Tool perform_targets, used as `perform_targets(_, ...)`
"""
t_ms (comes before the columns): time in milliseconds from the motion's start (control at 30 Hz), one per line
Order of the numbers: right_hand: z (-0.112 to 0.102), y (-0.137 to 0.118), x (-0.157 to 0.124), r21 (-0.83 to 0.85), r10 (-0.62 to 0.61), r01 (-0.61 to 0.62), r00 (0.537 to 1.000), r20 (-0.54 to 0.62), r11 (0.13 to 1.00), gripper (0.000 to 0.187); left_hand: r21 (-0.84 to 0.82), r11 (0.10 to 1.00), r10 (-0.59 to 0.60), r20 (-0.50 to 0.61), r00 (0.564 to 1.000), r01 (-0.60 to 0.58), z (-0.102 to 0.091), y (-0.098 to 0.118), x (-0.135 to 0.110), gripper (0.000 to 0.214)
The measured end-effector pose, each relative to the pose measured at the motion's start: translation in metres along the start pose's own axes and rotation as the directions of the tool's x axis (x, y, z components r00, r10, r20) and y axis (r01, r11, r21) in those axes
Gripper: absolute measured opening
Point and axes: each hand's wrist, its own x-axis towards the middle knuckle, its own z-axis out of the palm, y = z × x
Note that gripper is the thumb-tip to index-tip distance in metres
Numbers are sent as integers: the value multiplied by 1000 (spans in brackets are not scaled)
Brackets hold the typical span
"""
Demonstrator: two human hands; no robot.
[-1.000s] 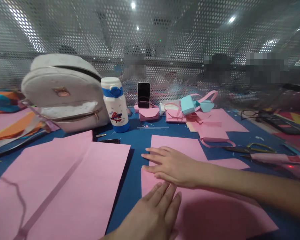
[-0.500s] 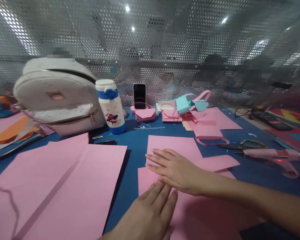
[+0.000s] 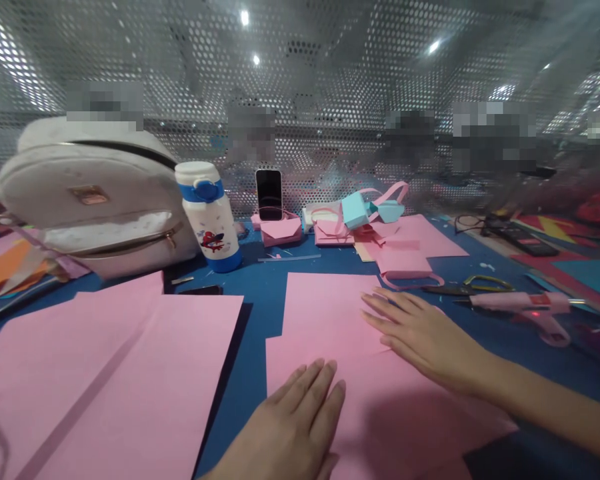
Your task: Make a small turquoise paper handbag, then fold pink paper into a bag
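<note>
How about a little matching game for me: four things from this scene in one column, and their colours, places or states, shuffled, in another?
Things:
1. Right hand
2. Bottle
3. Phone
4. Glue gun

Descriptions:
A. Upright, with a dark screen
B. Pink, with a tiny red glow
C. Over the pink paper, fingers apart
D. White, with a blue base

Pairs: 1-C, 2-D, 3-A, 4-B
</note>
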Motion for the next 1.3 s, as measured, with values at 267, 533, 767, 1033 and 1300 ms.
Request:
perform_targets(267, 2, 22, -33, -220, 69, -77, 997, -43, 972, 41, 17, 1000, 20, 57, 998, -21, -4, -1, 2, 53)
perform_targets(533, 9, 26, -48, -381, 69, -99, 993, -92, 919, 46, -1, 1000, 13, 63, 998, -13, -2, -2, 1, 54)
perform_targets(767, 12, 27, -57, -448, 103, -140, 989, -106, 883, 54, -53, 999, 17, 100, 995, -12, -2, -1, 2, 59)
perform_targets(1033, -1, 20, -48, -338, 164, -181, 983, -78, 924, 53, -148, 988, 36, 30, 999, -31, -14, -10, 4, 45)
perform_targets(1300, -32, 10, -9, 80, 156, -163, 984, 86, 983, 37, -497, 807, -302, 117, 946, 319, -18, -46, 30, 17)
